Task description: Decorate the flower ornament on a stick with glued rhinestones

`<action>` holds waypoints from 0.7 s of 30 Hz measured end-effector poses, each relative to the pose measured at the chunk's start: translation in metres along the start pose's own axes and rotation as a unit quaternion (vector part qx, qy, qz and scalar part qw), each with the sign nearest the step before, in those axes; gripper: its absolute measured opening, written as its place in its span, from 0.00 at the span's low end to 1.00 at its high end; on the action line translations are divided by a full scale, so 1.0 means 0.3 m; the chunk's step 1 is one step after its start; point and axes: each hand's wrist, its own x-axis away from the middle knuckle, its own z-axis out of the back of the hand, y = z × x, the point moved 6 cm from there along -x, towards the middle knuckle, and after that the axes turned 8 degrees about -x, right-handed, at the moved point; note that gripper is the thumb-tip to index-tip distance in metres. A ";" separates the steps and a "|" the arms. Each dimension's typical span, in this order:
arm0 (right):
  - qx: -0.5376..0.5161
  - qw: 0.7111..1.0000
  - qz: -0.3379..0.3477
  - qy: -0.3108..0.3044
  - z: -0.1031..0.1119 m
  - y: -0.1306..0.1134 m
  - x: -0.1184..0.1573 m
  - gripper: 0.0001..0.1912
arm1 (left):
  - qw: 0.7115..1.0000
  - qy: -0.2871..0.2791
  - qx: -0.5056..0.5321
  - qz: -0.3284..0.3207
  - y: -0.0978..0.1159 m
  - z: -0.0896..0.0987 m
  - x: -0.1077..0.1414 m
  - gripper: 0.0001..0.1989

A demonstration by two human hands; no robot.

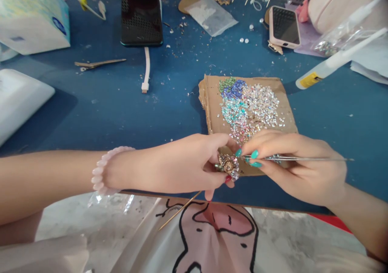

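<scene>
Stretching wide, a blue table [121, 115] bears cardboard [215, 120], over whose near edge the left hand [188, 162] and right hand [309, 170] sit close, the latter pinching tweezers [297, 158], the former clasping a beaded ornament [229, 166], tiny glittering chips [257, 103] beyond.

Cardboard [214, 113] (lower R cnr.) hidden behind R hand [307, 174], box [33, 18] cut off L.

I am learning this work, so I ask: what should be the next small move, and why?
Probably the right hand should ease the thin metal tool toward the flower-like ornament, while the left hand steadies it. The left fingers pinch the ornament, and the tool already points toward it, very near. Whether its tip carries a chip is too small to tell.
</scene>
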 end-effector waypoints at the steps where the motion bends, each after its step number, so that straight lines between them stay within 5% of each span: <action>1: 0.000 1.000 0.008 -0.003 -0.001 -0.004 -0.001 0.17 | 1.000 0.000 0.002 -0.002 0.000 0.000 0.000 0.16; 21: 0.101 0.986 0.118 -0.066 -0.011 -0.047 0.014 0.10 | 0.999 -0.023 -0.037 -0.012 -0.007 -0.003 -0.007 0.20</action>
